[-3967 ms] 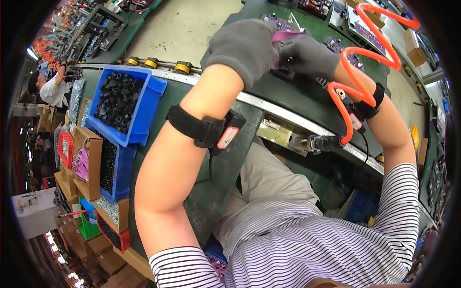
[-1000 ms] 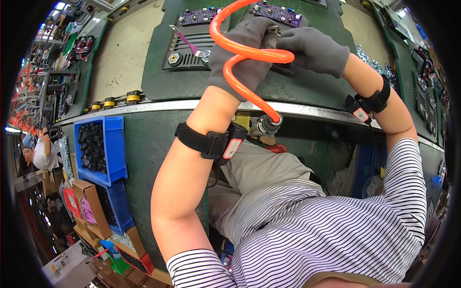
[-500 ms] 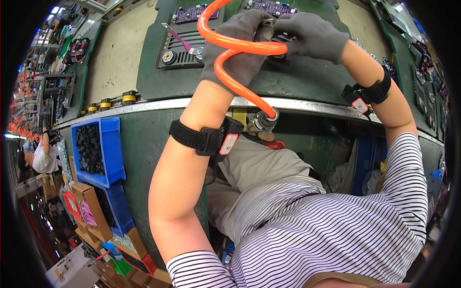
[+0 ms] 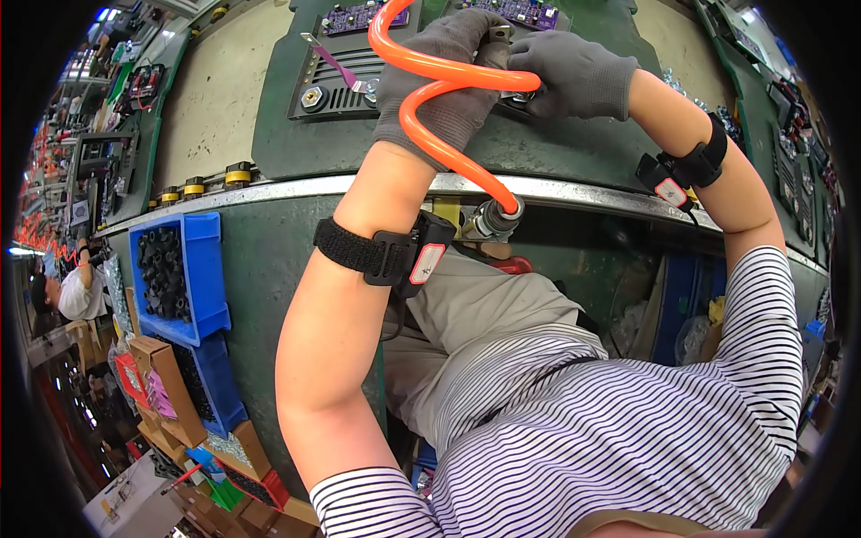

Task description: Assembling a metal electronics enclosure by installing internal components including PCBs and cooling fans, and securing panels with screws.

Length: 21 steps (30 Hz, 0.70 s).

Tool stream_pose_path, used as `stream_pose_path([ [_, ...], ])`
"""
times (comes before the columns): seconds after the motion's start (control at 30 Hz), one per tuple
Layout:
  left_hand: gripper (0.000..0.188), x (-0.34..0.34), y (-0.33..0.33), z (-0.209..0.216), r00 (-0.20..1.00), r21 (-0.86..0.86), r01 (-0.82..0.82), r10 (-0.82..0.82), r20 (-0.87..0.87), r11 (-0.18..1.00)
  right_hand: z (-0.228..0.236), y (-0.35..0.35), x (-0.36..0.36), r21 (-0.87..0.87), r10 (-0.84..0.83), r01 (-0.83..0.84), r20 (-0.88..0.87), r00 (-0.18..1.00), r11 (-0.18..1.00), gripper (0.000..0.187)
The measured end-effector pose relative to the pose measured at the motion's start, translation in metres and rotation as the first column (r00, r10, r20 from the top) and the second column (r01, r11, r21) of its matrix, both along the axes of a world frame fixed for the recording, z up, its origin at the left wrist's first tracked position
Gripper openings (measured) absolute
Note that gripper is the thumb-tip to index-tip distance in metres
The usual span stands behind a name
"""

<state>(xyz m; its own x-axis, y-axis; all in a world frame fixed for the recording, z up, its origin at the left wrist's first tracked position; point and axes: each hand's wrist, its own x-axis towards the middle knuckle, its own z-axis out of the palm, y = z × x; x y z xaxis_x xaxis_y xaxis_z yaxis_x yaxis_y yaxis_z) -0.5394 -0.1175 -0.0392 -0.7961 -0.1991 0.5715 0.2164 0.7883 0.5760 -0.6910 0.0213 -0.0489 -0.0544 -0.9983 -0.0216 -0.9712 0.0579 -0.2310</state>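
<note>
Hose [image 4: 444, 72] partly hiding left hand [image 4: 451, 117], itself covering left panel's [image 4: 327, 81] near right corner; green board's [image 4: 538, 154] far edge running out of view.

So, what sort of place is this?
Probably a factory floor where electronics get put together. Purple circuit boards sit at the far end of the green work surface, a blue bin of black parts stands to the left, and a coiled orange hose hangs over the work.

L hand [image 4: 453, 112] nr R hand [image 4: 578, 76], orng hose [image 4: 466, 74]
</note>
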Motion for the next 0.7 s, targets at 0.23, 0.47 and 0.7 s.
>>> stream_pose_path([
  [0.23, 0.016, -0.004, -0.001, -0.012, 0.999, 0.024, -0.020, 0.021, -0.044, 1.000, -0.003, 0.010, 0.001, -0.115, -0.025, 0.023, -0.011, 1.000, 0.993, 0.030],
  [0.47, 0.019, -0.004, 0.004, -0.020, 0.993, 0.126, -0.097, 0.105, -0.056, 0.987, -0.007, 0.014, 0.000, -0.193, -0.022, 0.047, 0.128, 0.991, 0.980, 0.028],
  [0.7, 0.019, -0.009, 0.012, -0.030, 0.997, 0.401, 0.036, -0.003, -0.082, 0.916, -0.003, 0.017, 0.009, -0.218, -0.081, 0.107, 0.124, 0.989, 0.970, 0.025],
])
